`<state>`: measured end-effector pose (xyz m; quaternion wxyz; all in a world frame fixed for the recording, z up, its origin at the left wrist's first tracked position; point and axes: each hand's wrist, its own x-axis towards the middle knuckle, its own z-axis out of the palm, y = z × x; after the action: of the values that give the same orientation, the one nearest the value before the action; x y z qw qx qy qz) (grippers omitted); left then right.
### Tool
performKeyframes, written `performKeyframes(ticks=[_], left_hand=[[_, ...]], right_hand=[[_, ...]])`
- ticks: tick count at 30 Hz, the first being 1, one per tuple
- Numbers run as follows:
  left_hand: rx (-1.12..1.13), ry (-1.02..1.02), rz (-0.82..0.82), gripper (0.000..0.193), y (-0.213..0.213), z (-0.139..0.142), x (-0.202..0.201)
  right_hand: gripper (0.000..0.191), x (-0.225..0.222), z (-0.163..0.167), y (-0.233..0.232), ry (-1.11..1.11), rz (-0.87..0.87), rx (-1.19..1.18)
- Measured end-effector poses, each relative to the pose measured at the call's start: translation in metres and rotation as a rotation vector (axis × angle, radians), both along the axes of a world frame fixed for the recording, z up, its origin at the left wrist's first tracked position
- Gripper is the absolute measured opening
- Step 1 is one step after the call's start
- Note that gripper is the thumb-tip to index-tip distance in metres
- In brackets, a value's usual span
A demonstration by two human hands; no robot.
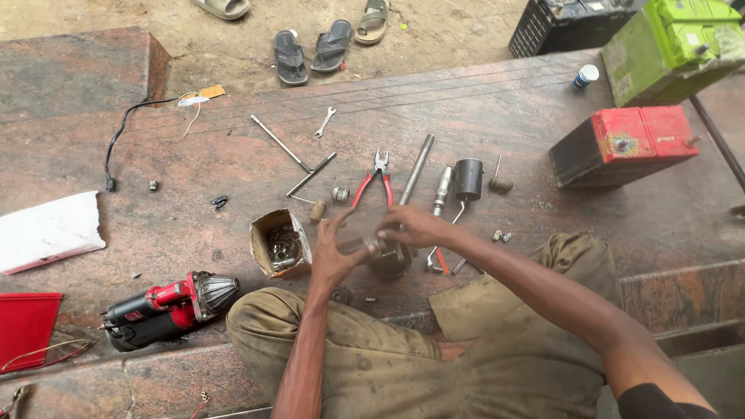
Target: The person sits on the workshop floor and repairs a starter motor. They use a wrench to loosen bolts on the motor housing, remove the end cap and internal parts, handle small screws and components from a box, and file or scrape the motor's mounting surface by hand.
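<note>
Your left hand (335,256) and right hand (415,226) both close on a dark round metal part (386,254), held just above the stone bench (194,155) in front of your knees. Left of that part stands an open cardboard box (273,242) of small hardware. Beyond the part lie red-handled pliers (374,182) and a steel rod (417,168).

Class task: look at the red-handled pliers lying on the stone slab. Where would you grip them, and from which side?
Grip the pliers by the two red handles, coming from above at the near end. The handles splay towards the person while the metal nose points away, and they lie flat, clear of the long metal rod beside them.
</note>
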<state>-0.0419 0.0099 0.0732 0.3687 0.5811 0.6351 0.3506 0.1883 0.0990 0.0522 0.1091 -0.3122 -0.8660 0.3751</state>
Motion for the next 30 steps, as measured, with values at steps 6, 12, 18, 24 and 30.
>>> performKeyframes(ticks=[6,12,18,24,30], left_hand=[[0.007,-0.011,0.018,0.088,-0.001,-0.006,-0.001],[0.004,-0.005,0.018,0.089,0.004,-0.026,-0.003],[0.160,0.005,-0.074,0.086,-0.004,-0.054,-0.010],[0.111,0.009,-0.070,0.088,-0.008,-0.034,-0.009],[0.119,-0.002,-0.066,0.086,-0.010,-0.025,-0.007]], right_hand=[[0.028,-0.001,-0.021,-0.006,-0.085,-0.068,0.076],[0.029,-0.004,-0.055,-0.005,0.048,-0.202,-0.070],[0.027,0.035,-0.041,-0.011,0.142,-0.415,0.070],[0.031,0.013,-0.020,-0.029,0.026,-0.186,-0.082],[0.032,0.006,-0.033,-0.015,0.044,-0.122,0.054]])
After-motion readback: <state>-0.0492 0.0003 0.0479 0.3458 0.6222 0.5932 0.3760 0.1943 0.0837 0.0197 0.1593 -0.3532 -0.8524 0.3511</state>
